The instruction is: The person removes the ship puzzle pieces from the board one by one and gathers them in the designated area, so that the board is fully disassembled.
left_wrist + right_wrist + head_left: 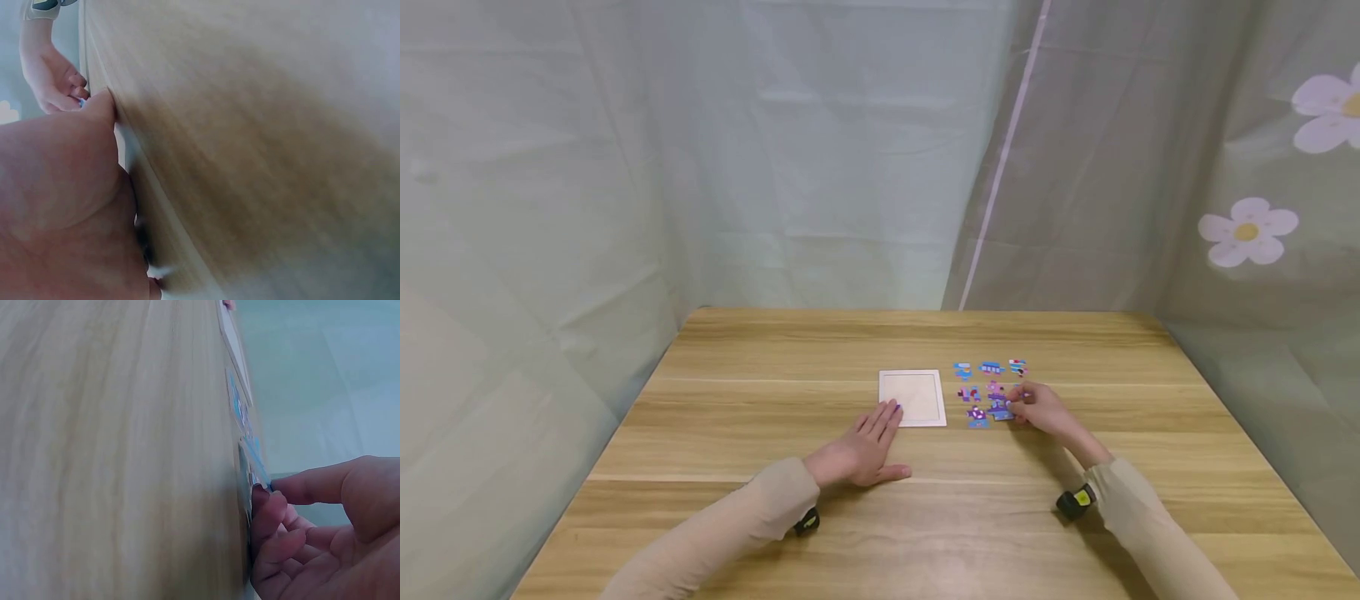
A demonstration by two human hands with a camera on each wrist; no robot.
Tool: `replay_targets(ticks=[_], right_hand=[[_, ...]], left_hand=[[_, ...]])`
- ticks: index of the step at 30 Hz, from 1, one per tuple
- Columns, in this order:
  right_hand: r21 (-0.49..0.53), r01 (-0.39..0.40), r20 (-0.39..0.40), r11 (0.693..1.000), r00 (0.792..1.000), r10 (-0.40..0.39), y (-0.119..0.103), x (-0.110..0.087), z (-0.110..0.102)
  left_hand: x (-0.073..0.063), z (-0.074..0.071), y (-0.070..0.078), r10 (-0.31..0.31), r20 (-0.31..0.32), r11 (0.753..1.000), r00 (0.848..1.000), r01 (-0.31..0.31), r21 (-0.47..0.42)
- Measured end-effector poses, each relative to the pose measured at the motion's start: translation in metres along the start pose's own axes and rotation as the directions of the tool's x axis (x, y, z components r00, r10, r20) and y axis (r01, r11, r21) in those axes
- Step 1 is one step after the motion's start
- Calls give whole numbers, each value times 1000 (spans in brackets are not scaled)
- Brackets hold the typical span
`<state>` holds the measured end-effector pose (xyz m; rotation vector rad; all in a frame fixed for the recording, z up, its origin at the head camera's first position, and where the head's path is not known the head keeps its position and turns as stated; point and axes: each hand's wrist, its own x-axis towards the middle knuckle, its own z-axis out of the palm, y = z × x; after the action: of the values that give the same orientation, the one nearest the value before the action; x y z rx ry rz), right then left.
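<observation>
A flat square puzzle tray [912, 375] with a pale border lies near the middle of the table. My left hand [867, 448] rests with straight fingers on its near left corner, thumb spread out on the wood. A small purple spot shows by the fingertips; I cannot tell what it is. To the right of the tray, my right hand [1039, 409] pinches a blue and purple jigsaw piece [1001, 410] between thumb and fingers. In the right wrist view this jigsaw piece [255, 459] is tilted up, one edge close to the table.
Loose jigsaw pieces lie in rough rows around the right hand, among them a blue one [991, 367], a pink and red one [968, 393] and a purple one [977, 416]. The wooden table [775, 350] ends at hanging cloth [850, 167] behind and on both sides.
</observation>
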<state>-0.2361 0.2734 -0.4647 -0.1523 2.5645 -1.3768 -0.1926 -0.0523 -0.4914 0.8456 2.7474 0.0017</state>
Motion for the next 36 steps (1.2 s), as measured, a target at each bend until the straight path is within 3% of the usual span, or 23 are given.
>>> replay_targets(ticks=[8,20,36], right_hand=[[-51,10,-5,999,1000,-11,2,2,-1],[-216,-3,-71,976,997,-12,-2,-2,1],[-278,3,-59,961,998,-20,-4,-6,0]], left_hand=[[0,0,-2,3,-14,1000,1000,-3,0],[1,2,-3,6,-10,1000,1000,-6,14],[1,4,-3,18,-13,1000,1000,-18,-11]])
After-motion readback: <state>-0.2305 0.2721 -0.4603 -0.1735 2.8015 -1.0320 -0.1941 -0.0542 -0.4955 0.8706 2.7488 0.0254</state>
